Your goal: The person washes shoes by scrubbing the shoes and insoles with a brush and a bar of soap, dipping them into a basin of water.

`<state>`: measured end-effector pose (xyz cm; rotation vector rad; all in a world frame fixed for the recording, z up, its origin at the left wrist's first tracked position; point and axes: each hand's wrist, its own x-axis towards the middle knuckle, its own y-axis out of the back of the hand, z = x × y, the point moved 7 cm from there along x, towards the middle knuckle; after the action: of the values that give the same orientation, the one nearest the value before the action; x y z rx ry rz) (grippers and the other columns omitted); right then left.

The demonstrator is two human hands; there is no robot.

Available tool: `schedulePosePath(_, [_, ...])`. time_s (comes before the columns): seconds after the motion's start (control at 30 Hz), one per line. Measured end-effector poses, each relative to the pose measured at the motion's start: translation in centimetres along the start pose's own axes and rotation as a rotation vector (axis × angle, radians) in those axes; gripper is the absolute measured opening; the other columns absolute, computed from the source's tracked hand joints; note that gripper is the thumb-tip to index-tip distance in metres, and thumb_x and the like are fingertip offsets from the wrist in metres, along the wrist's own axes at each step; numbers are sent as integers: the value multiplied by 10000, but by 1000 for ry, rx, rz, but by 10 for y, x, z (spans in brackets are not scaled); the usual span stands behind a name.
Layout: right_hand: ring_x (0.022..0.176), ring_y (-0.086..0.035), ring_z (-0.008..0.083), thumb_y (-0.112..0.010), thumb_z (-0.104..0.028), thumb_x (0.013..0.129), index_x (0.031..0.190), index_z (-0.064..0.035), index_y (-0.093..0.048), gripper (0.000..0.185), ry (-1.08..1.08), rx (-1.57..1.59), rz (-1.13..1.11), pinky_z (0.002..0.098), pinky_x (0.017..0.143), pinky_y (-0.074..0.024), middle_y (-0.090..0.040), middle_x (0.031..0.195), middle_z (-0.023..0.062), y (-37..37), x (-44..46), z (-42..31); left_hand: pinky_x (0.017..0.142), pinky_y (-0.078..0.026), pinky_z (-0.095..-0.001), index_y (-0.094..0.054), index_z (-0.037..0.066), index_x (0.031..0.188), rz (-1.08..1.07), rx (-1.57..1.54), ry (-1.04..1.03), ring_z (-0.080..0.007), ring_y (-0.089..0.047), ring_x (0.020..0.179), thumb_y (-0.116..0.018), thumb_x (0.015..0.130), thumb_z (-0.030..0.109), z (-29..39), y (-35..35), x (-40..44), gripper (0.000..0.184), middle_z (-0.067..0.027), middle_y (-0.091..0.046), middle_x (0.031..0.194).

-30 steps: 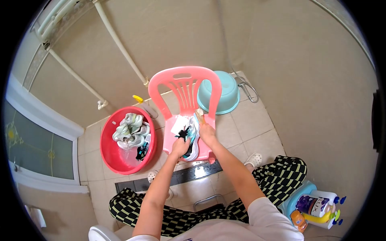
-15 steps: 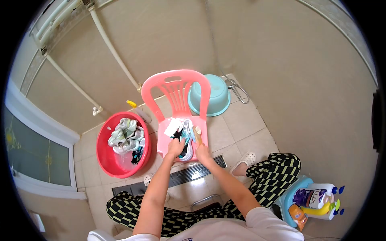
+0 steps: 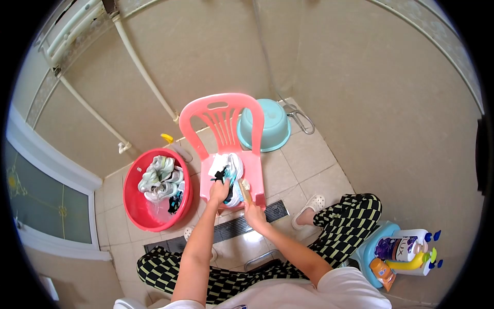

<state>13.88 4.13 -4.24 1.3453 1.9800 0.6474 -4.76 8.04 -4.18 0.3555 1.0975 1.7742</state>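
Note:
A white shoe (image 3: pixel 234 167) with black and teal parts lies on its side on the seat of a pink plastic chair (image 3: pixel 256 175). My left hand (image 3: pixel 219 190) is closed on the shoe's dark upper. In my right hand (image 3: pixel 254 213) is a scrub brush (image 3: pixel 245 192) with a tan handle, its pale bristles against the near end of the shoe's sole. Something white and flat (image 3: pixel 218 163) lies on the seat beside the shoe. My fingertips are partly hidden on both hands.
Left of the chair, a red basin (image 3: pixel 135 206) holds several shoes (image 3: pixel 161 177) and water. An upturned turquoise basin (image 3: pixel 272 123) stands behind the chair, near a shower hose handle (image 3: pixel 303 121). Bottles (image 3: pixel 401 250) sit on a blue stool (image 3: pixel 364 252) at right. A drain grate (image 3: pixel 234 230) crosses the floor.
My right hand has drawn the brush toward me, down along the sole to its near end. The left hand keeps its hold on the shoe. The view has shifted slightly.

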Motion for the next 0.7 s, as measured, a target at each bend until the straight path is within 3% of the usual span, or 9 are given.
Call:
schedulePosePath(0.3, [751,-574,431,-334,-360,895,877,56,-531,460,-34,20,12,498,665,-454,-578,761,282,1,39,-11,756,-424,-445,-585,-107,809,-35,8,-6,-412,-562,833,-412,811,439,-6,-1,6,572,-309,-567,824])
schedulePosePath(0.7, [693,-592,399,-352,-355,891,863,52,-519,441,105,-75,75,469,617,-474,-588,729,251,0,103,-43,754,-422,-441,-573,-90,849,-23,-166,40,-424,-553,828,-426,824,403,-22,-9,7,515,-311,-563,818])
